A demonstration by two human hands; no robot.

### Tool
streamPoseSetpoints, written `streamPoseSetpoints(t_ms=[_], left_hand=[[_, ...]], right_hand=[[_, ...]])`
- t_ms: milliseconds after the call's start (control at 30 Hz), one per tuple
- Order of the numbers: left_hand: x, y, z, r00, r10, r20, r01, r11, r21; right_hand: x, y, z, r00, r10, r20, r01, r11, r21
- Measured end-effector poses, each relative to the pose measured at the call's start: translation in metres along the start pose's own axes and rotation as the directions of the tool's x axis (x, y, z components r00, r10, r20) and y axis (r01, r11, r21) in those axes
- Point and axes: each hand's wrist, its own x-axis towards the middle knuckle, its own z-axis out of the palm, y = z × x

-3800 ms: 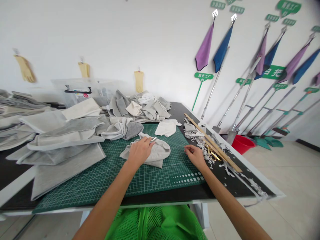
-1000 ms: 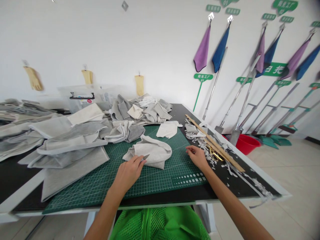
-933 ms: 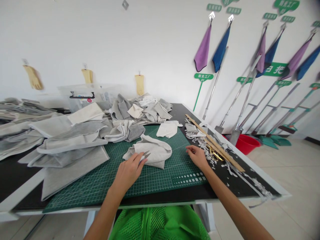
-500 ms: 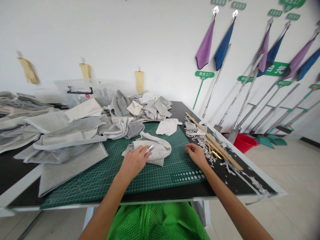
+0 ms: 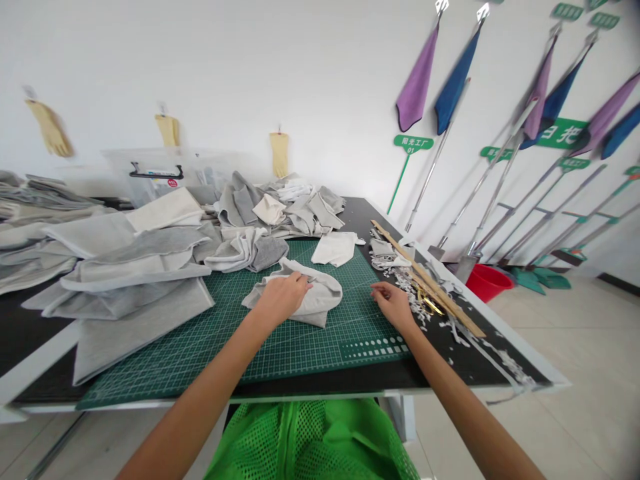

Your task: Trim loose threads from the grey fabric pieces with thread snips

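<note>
Two bare hands over a green cutting mat [image 5: 300, 340], one on a crumpled grey cloth.

Left hand [image 5: 281, 298] lies palm-down on the grey cloth [image 5: 320, 297], fingers curled onto its folds; whether it grips anything I cannot tell. Right hand [image 5: 393, 305] rests at the mat's edge, well apart from the cloth, fingertips pinched together. Just beyond it lie white fabric trimmings [image 5: 425, 307] and a wooden ruler [image 5: 425, 279]. Stacked grey fabric [image 5: 125, 267] sits far off the left hand.

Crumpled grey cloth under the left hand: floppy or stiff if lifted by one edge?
Probably floppy: the grey cloth lies in soft folds on the green mat. Likely light, and it may drag rather than slide when pushed.
</note>
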Motion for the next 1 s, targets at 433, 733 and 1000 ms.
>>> streamPoseSetpoints(t_ms=[433, 733, 1000], left_hand=[[-0.008, -0.021, -0.005, 0.98, -0.188, -0.062, 0.194, 0.975, 0.105], [-0.044, -0.051, -0.015, 0.957, -0.268, -0.113, 0.28, 0.953, 0.112], [-0.077, -0.044, -0.011, 0.97, -0.218, -0.107, 0.228, 0.969, 0.091]], right_hand=[[-0.001, -0.003, -0.001, 1.0, -0.006, 0.002, 0.006, 1.0, 0.003], [0.0, -0.004, 0.0, 1.0, -0.01, 0.004, 0.01, 1.0, 0.001], [0.001, 0.001, 0.001, 1.0, -0.007, 0.003, 0.007, 1.0, 0.001]])
